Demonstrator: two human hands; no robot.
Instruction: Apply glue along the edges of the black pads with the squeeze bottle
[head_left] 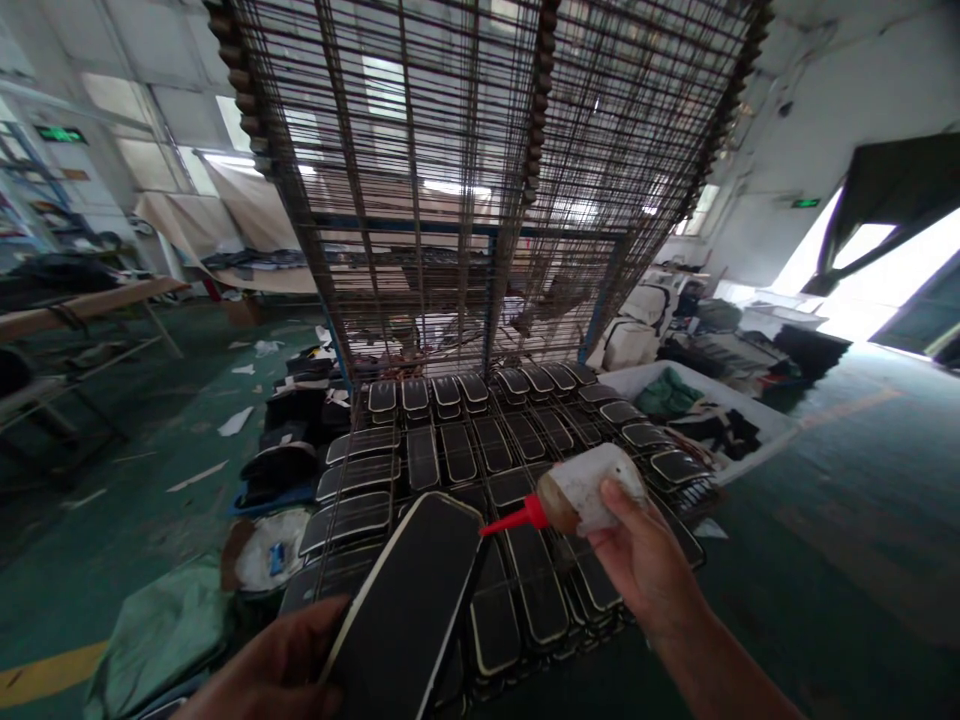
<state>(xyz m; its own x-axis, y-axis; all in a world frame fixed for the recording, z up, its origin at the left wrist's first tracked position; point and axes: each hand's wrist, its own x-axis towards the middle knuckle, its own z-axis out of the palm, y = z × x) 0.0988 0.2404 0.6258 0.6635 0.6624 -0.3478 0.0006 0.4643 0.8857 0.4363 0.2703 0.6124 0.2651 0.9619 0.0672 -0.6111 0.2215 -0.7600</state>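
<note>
My left hand [281, 665] grips the near left edge of a dark, flat panel [420, 590] with rounded corners and a pale rim. The panel is held tilted above a rack. In my right hand [637, 550] is a squeeze glue bottle [589, 488], whitish with a brownish lower part and a red nozzle [517, 518]. Its bottle body lies on its side, nozzle pointing left. The nozzle tip meets the panel's upper right corner or hovers just by it. Below, similar pale-rimmed panels [529, 575] lie in rows on the wire rack.
Tall wire shelves [465, 180] rise tilted behind the panels. A white bin [757, 450] with cloth stands at right. On the left are a green sack [165, 630], a round container [266, 550] and dark stacked goods [289, 430]. Paper scraps [236, 421] litter the green floor.
</note>
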